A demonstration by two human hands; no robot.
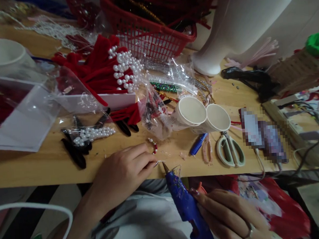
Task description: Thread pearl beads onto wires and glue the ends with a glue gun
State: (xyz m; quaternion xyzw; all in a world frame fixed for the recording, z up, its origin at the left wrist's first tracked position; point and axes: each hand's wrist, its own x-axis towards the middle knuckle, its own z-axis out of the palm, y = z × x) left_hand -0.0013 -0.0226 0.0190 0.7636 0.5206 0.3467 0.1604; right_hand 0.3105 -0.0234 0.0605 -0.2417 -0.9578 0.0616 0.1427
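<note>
My left hand (124,168) is closed in a pinch near the table's front edge. Between its fingertips is a thin wire-like end joined to a small strand of red and white beads (153,146), which curves above the fingers. A blue hot glue gun (183,201) is gripped by my right hand (230,212), which wears a ring. The gun's metal nozzle points up and left, close to the thin end at my left fingertips; whether they touch I cannot tell. Its handle is partly cut off by the bottom edge.
Scissors (230,151), a blue marker (198,144) and two paper cups (192,111) stand to the right. Pearl beads (94,135) in a plastic bag lie left, with black pieces (73,153). Behind are red fuzzy stems (91,71) and a red basket (149,37). Cables (314,115) run at right.
</note>
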